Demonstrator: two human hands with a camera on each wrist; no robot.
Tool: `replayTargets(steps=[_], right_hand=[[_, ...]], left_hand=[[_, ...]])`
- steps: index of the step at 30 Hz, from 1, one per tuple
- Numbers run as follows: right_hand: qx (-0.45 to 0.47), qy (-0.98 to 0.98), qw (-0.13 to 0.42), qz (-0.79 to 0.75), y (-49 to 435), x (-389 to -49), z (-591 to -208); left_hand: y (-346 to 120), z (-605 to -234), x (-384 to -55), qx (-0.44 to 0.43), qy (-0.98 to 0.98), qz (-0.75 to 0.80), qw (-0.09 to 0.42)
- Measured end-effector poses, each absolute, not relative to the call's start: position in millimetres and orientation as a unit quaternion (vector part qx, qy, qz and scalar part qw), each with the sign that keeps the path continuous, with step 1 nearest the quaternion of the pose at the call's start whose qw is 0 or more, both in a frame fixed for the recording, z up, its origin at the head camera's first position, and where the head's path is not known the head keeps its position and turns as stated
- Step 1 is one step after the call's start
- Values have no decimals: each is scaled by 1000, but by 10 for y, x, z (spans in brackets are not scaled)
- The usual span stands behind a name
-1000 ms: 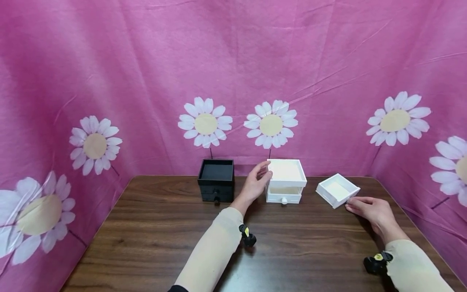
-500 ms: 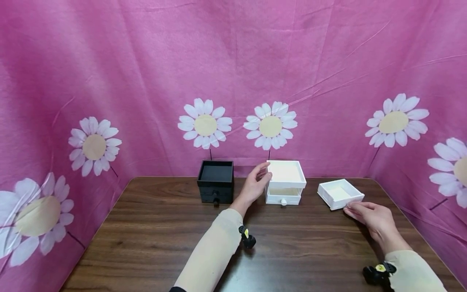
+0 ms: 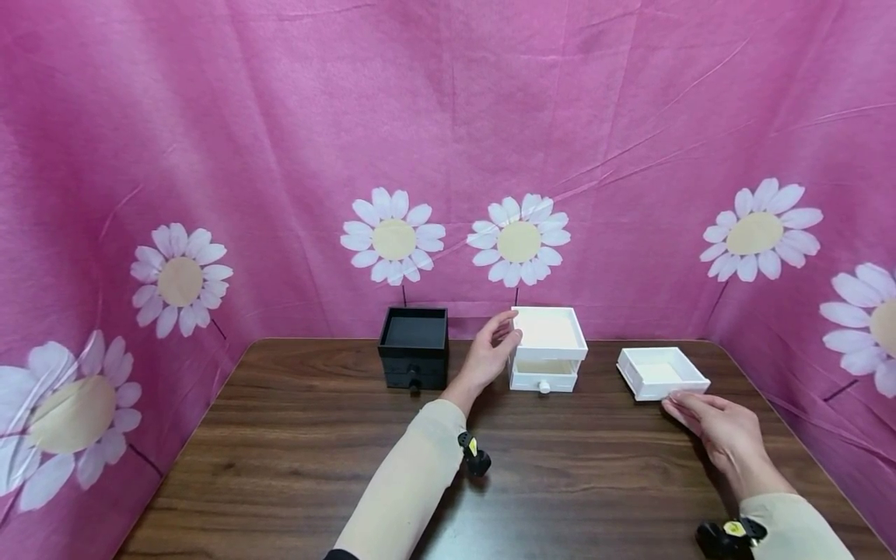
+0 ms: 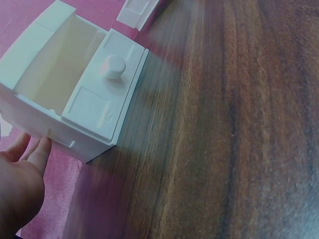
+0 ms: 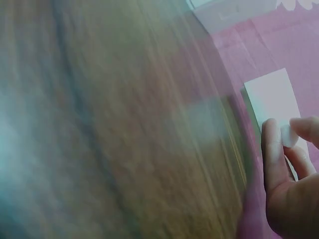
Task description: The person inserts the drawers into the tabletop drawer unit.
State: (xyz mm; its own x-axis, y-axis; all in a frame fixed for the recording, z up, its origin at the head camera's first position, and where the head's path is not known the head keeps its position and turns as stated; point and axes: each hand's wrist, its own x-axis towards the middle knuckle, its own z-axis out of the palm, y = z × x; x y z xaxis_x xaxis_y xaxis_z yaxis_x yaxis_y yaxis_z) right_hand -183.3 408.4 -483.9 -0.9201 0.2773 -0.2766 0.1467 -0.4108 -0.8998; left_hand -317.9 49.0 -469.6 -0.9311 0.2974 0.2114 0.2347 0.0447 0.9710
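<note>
A small white drawer cabinet point(image 3: 549, 334) stands at the table's back, with an open slot above its lower drawer, whose round knob point(image 4: 113, 66) faces front. My left hand point(image 3: 485, 351) touches the cabinet's left side; in the left wrist view its extended fingers point(image 4: 41, 154) lie against that wall. To the right is a loose white drawer point(image 3: 658, 365), its inside facing up and bare. My right hand point(image 3: 721, 432) pinches the white knob point(image 5: 288, 136) on that drawer's front between thumb and fingers. Whether the drawer touches the table is hard to tell.
Left of the white cabinet stands a black drawer cabinet point(image 3: 414, 350) with a shallow tray top and dark knobs. All rest on a brown wooden table point(image 3: 560, 474). Behind it hangs a pink cloth point(image 3: 448, 140) printed with white daisies.
My right hand has turned the loose drawer from a slanted angle so its front faces nearly toward me, and shifted it slightly right. My left hand and the white cabinet have stayed in place.
</note>
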Motion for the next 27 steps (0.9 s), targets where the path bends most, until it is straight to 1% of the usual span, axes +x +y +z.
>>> replayTargets(steps=[15, 27], right_hand=[[-162, -494, 40, 853, 3904, -1675, -4860], [-138, -479, 39, 866, 3732, -1629, -4851]], left_hand=[[491, -4709, -3192, 188, 720, 667, 23], [485, -4709, -3202, 188, 718, 670, 20]])
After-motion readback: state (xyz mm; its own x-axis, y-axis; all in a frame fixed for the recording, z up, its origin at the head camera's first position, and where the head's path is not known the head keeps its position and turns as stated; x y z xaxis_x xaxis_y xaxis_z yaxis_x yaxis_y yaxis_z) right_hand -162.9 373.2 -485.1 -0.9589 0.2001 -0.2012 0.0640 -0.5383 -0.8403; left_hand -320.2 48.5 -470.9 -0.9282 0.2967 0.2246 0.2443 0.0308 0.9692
